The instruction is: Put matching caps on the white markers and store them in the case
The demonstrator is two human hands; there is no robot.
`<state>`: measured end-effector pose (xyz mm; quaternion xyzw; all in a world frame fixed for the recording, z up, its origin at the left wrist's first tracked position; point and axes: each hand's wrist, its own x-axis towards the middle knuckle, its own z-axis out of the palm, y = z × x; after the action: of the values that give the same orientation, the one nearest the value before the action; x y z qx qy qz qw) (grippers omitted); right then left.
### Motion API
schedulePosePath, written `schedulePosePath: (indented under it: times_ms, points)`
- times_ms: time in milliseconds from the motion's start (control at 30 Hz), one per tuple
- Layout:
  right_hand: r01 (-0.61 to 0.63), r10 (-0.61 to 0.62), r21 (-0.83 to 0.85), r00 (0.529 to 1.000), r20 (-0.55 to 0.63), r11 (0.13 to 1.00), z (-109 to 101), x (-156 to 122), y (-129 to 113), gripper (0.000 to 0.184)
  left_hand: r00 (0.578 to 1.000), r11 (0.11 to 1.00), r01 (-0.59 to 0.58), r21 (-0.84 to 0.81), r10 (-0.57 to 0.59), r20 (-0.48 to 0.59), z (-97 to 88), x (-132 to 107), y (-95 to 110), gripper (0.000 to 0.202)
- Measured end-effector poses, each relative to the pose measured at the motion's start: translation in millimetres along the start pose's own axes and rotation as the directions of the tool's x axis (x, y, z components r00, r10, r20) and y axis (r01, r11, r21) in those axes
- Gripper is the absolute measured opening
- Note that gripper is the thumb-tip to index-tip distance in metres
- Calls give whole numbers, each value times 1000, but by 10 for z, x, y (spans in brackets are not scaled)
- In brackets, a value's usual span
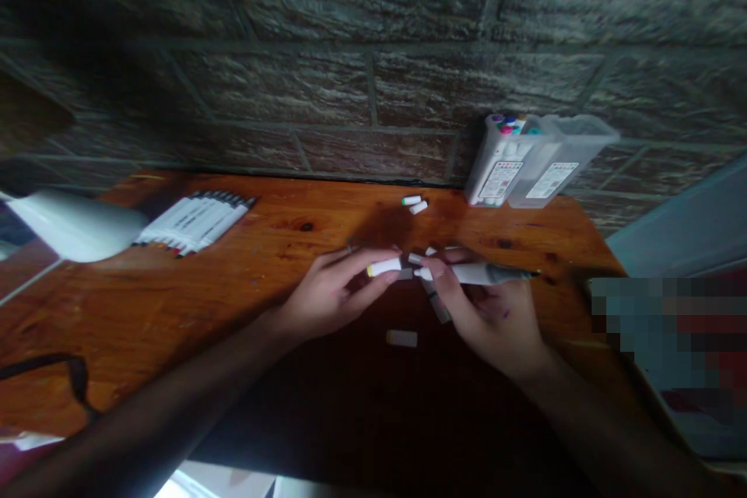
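Note:
My left hand point(324, 292) pinches a white marker cap point(385, 267) with a yellow end between thumb and fingers. Facing it, my right hand point(487, 311) is closed around a marker point(467, 274) with a white body and a dark grey far part. The marker's white end points at the cap, with a small gap between them. Beneath and beside my right fingers lie other small white and grey pieces point(439, 305), partly hidden by the hand. Nearer to me, a loose cap point(402, 338) with a yellowish end lies in shadow on the wooden table point(315, 218).
Two loose caps point(413, 203) lie toward the wall. At the back right stand a clear marker case point(499, 167) holding several markers and a second clear case point(552, 171). A row of white markers point(195, 222) lies at left, beside a white lamp shade point(87, 226). A brick wall point(350, 85) bounds the table.

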<state>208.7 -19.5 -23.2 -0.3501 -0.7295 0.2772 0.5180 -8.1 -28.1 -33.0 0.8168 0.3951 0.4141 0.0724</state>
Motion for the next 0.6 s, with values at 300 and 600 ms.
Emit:
schedulePosePath:
  times_ms: [300, 600]
  points:
    - [20, -22, -66, 1000, -18, 998, -69, 75, 0, 5, 999, 999, 36, 17, -36, -33, 2, 4, -13, 29]
    - [-6, 6, 29, 1000, -21, 1000, -29, 31, -16, 7, 999, 1000, 27, -2, -27, -44, -5, 8, -33, 29]
